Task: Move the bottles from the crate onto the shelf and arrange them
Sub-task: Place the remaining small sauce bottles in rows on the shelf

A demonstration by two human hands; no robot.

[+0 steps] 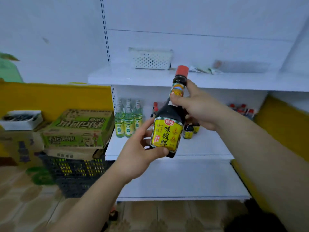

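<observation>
A dark sauce bottle (pixel 168 118) with a red cap and a yellow label is held up in front of the white shelf unit. My left hand (pixel 142 148) grips its base around the label. My right hand (pixel 197 106) pinches its neck just below the cap. The bottle leans slightly to the right. On the middle shelf (pixel 209 144) stand three clear bottles with green-yellow labels (pixel 128 119) at the left. More dark sauce bottles (pixel 189 131) stand behind the held one, and several red-capped bottles (pixel 242 110) at the far right. The dark plastic crate (pixel 75 171) sits on the floor at the left.
Cardboard boxes (pixel 78 129) are stacked on the crate, with a small white box (pixel 21 119) beside them. The top shelf (pixel 167 77) holds a white perforated basket (pixel 151 59) and some flat packets (pixel 205 70). The bottom shelf (pixel 184 180) is bare. Yellow walls flank the unit.
</observation>
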